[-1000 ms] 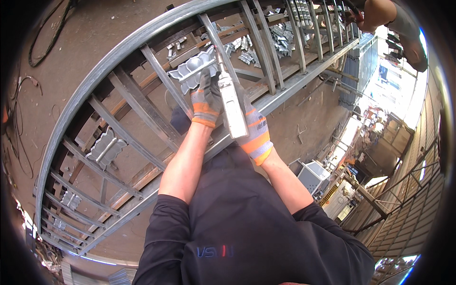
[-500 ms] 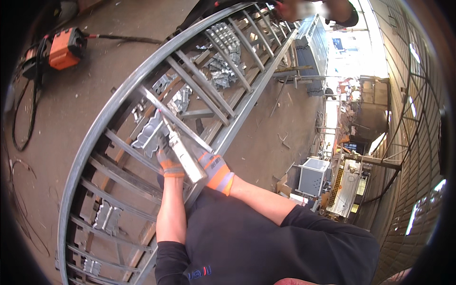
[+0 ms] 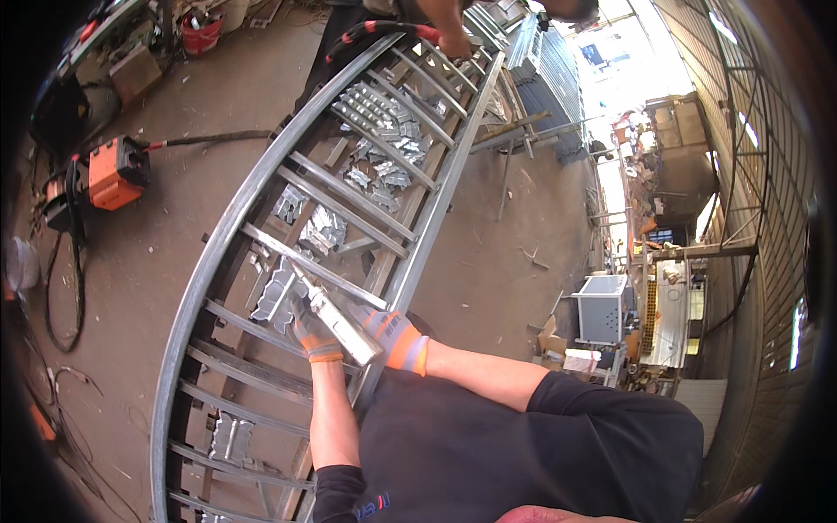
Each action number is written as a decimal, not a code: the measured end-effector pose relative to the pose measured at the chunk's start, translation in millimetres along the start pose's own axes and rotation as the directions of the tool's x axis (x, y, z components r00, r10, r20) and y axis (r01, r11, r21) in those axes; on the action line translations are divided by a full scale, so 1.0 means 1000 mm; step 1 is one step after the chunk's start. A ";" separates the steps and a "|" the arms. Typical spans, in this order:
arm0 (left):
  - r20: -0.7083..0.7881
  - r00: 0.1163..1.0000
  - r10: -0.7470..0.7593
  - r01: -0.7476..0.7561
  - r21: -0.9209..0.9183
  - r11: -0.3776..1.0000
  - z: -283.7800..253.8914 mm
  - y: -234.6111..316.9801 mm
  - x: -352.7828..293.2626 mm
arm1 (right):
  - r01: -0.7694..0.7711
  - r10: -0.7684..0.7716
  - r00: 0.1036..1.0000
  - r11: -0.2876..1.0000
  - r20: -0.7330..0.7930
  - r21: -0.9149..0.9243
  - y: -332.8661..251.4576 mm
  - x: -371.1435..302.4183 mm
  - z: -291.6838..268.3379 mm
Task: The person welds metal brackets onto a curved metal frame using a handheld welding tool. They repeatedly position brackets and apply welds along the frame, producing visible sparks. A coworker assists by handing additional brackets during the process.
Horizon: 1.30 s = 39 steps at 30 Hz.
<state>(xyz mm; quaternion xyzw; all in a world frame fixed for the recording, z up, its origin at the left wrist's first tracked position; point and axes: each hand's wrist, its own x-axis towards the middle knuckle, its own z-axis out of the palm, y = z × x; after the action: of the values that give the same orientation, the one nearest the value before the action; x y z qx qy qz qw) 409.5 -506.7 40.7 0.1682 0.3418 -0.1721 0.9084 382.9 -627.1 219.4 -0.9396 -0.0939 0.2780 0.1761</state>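
Silver tool partly hides right fingers wrapped round it; left fingers grip plate.

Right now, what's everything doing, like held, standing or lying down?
Silver, scalloped metal plate: held in the left hand, gloved grey and orange.
Silver handheld tool: held in the right hand, tip near a crossbar.
Long, barred, silvery metal frame: lying down.
Small silvery metal pieces: heaped, seen through its bars.
Round red bucket: upright.
Orange boxy machine: standing; on or off, can't tell.
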 end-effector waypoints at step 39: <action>-0.009 0.968 0.253 -0.177 0.688 0.704 0.232 -0.225 0.007 | 0.236 0.320 0.580 0.814 -0.749 0.531 0.465 -0.224 -0.218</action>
<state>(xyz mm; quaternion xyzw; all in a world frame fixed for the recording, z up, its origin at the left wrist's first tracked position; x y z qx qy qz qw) 448.3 -805.0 158.2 0.5368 0.2789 -0.1694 0.7780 355.3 -1177.5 322.0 -0.8609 0.1104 -0.1647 0.4685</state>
